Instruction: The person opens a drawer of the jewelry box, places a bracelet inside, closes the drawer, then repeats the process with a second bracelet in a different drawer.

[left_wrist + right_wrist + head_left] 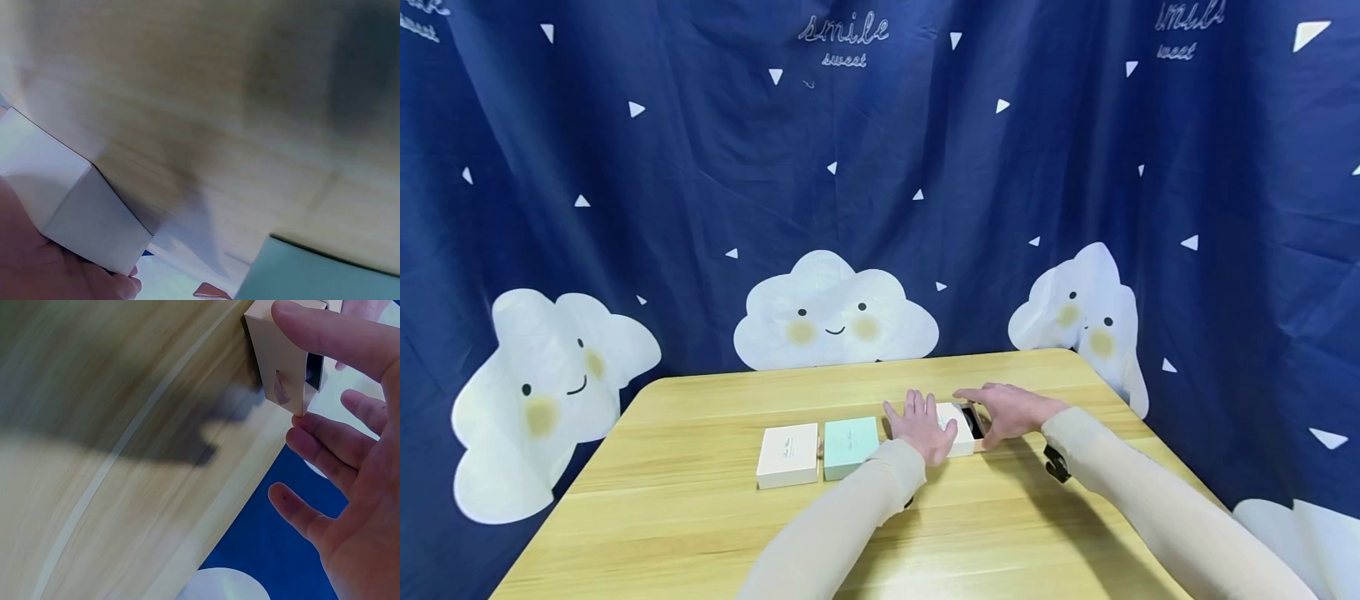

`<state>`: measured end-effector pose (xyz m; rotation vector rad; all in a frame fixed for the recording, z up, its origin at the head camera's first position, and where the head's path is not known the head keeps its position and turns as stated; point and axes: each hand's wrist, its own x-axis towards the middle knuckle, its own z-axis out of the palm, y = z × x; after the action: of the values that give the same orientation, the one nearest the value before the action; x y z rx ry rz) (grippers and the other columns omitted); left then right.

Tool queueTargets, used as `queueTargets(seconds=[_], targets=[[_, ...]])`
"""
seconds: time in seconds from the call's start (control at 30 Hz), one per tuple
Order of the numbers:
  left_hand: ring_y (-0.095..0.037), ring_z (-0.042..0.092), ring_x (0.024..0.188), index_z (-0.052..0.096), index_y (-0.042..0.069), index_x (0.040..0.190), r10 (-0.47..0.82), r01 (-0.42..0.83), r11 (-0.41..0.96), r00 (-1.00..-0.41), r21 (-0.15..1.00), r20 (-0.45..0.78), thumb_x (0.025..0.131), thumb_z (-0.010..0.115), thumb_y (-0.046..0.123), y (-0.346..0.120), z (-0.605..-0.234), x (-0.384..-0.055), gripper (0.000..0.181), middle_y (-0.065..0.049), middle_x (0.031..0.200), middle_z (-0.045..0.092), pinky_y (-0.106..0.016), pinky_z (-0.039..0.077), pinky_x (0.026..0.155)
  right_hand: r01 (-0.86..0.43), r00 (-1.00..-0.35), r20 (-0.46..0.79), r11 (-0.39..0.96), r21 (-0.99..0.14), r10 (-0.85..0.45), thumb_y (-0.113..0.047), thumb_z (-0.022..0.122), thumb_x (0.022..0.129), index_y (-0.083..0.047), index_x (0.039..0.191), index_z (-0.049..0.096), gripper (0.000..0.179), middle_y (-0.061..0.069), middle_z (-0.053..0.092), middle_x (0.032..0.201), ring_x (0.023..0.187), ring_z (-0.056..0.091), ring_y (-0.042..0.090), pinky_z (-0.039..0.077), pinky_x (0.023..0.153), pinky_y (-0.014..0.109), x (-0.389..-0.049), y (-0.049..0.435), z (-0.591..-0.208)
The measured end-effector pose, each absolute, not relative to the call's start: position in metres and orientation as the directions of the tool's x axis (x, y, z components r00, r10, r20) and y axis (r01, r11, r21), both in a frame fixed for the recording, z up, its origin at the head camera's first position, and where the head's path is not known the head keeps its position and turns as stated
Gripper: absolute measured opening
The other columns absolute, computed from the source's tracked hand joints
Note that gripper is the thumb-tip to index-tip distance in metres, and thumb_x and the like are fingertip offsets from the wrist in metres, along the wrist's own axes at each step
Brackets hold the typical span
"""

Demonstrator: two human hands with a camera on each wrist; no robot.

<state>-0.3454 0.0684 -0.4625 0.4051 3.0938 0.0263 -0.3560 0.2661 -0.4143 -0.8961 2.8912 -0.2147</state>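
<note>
A white drawer-style box (956,442) lies on the table with its pale pink inner tray (284,359) slid partly out at the right, baring a dark inside. My left hand (922,429) rests over the box sleeve with fingers straight and spread; in the left wrist view its palm covers the top of the white sleeve (100,219). My right hand (1009,410) pinches the tray across its two ends, thumb on one side and fingertips on the other. A small pull tab (281,389) shows on the tray's outer face.
Left of the hands stand a mint-green box (850,446) and a closed white box (787,455) with small lettering on its lid. All three sit on the wooden table (685,508). Behind its far edge hangs a navy curtain (700,167) with clouds.
</note>
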Motion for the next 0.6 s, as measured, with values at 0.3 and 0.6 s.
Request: queueTargets(seconds=[0.3,0.6], targets=[[-0.024,0.016,0.156,0.024,0.017,0.162,0.251,0.251,0.968,-0.968,0.022,-0.021,0.1,0.015,0.068,0.0688,-0.4621,-0.346,0.08,-0.009,0.168,0.022,-0.067,0.018,0.119,-0.562,-0.813,-0.063,0.809,-0.174,-0.578,-0.035,0.094,0.067,-0.015,0.152,0.045,0.101,-0.001,0.063,0.094,0.093,0.057,0.018,0.051,0.09,0.045,-0.3553,0.2602,-0.4125],[-0.024,0.015,0.157,0.025,0.017,0.162,0.244,0.243,0.969,-0.969,0.036,-0.028,0.101,0.017,0.067,0.0695,-0.4609,-0.3452,0.079,-0.01,0.168,0.021,-0.068,0.016,0.119,-0.548,-0.817,-0.08,0.812,-0.203,-0.571,-0.03,0.094,0.066,-0.017,0.153,0.044,0.101,0.002,0.065,0.092,0.097,0.059,0.021,0.05,0.097,0.048,-0.3551,0.2558,-0.4122]])
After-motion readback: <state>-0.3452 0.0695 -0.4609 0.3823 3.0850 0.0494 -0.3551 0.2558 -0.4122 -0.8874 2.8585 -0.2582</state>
